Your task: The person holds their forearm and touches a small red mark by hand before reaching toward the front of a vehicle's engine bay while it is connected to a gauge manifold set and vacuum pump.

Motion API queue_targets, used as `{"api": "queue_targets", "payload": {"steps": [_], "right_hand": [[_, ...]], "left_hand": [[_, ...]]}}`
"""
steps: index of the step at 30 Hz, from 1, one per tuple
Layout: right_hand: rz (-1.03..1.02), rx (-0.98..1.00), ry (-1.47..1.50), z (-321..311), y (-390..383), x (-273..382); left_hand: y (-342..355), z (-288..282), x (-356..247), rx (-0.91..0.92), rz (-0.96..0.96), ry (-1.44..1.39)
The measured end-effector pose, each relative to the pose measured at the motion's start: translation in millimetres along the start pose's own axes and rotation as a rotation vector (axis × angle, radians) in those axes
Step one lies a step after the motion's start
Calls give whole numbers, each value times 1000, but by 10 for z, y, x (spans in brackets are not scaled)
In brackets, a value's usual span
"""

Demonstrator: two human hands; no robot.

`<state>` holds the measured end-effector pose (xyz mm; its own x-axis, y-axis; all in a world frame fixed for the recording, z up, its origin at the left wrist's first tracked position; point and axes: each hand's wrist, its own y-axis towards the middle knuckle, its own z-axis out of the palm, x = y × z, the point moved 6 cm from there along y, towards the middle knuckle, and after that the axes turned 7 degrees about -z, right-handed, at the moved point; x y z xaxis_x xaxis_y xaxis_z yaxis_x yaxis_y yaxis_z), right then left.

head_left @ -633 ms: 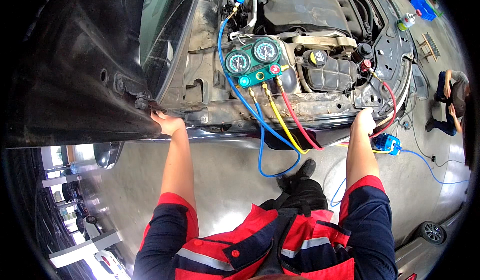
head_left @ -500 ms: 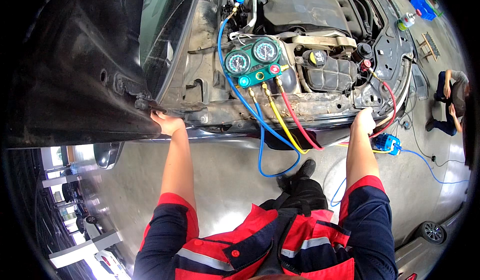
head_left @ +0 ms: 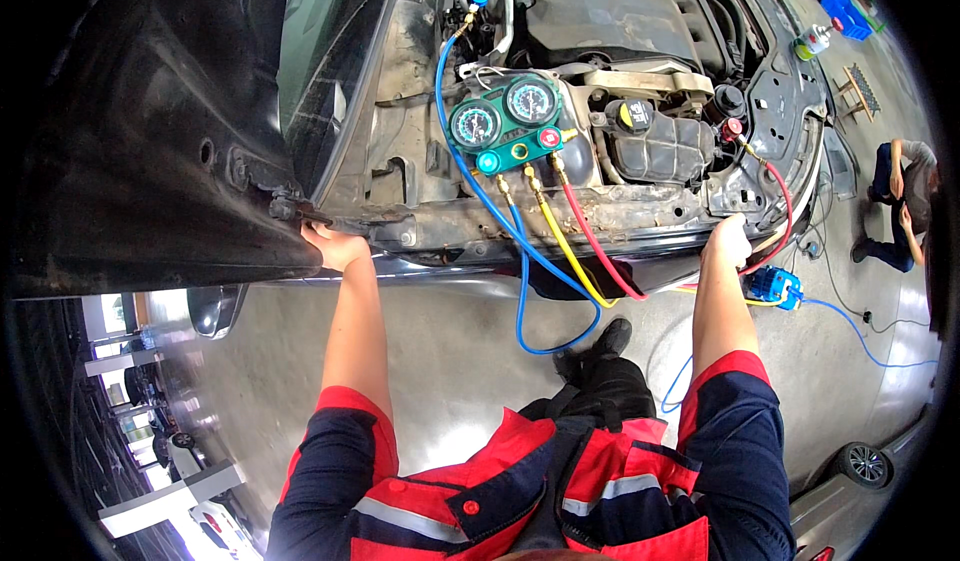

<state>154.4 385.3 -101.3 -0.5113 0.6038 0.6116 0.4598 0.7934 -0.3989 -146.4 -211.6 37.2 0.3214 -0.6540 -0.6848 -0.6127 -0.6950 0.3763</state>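
My left hand [head_left: 337,248] rests on the edge of the car's fender [head_left: 470,259], close to the hinge of the raised hood [head_left: 150,161]. Its visible fingers are stretched out and hold nothing loose. Farther right, my right hand [head_left: 728,243] leans on the same edge near the front corner; its fingers are hidden. Between the hands, a green manifold gauge set [head_left: 520,126] with two dials lies over the engine bay. Blue [head_left: 448,121], yellow [head_left: 555,226] and red [head_left: 600,248] hoses run from it, looping over the fender.
A blue pump [head_left: 775,288] stands on the floor to the right, with cables around it. Another person [head_left: 905,201] is at the far right. Beyond the car's front are a spray can [head_left: 813,43], a blue crate [head_left: 846,16] and a small wooden stand [head_left: 858,94].
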Motion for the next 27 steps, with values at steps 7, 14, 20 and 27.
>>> {"api": "queue_targets", "payload": {"steps": [7, 14, 20, 27], "right_hand": [[-12, 27, 38, -18, -43, 16], [-4, 22, -3, -36, -57, 31], [-11, 13, -3, -19, -34, 24], [-5, 9, 10, 2, -30, 15]], "left_hand": [[59, 39, 69, -30, 0, 28], [-8, -25, -25, 10, -60, 35], [-8, -32, -24, 20, -63, 22], [1, -55, -21, -28, 3, 8]]}}
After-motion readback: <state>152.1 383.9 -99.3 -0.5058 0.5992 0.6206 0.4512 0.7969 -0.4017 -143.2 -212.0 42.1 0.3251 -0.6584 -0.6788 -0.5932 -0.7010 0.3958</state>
